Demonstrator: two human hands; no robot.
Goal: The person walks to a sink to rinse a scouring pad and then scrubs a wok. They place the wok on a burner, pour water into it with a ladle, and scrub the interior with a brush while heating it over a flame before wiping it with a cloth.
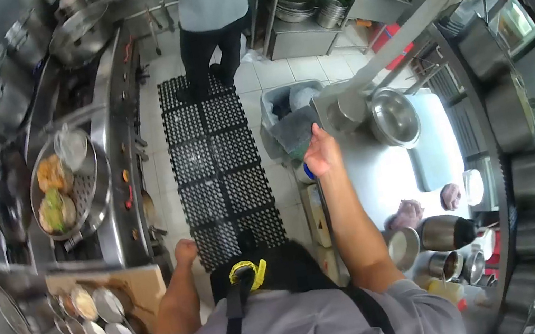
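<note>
Bright overall, with glare on the worktop (387, 179), fisheye bending and black corners.

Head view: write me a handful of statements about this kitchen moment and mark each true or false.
1. The right hand is over the stove. False: it is by a dark grey flat item, near the steel counter.
2. A co-worker stands at the black mat's far end. True.
3. The perforated pan holds food. True.
4. The left hand holds a ladle. False: no ladle shows there.
5. The steel bowl sits on the floor. False: it sits on the counter.
</note>
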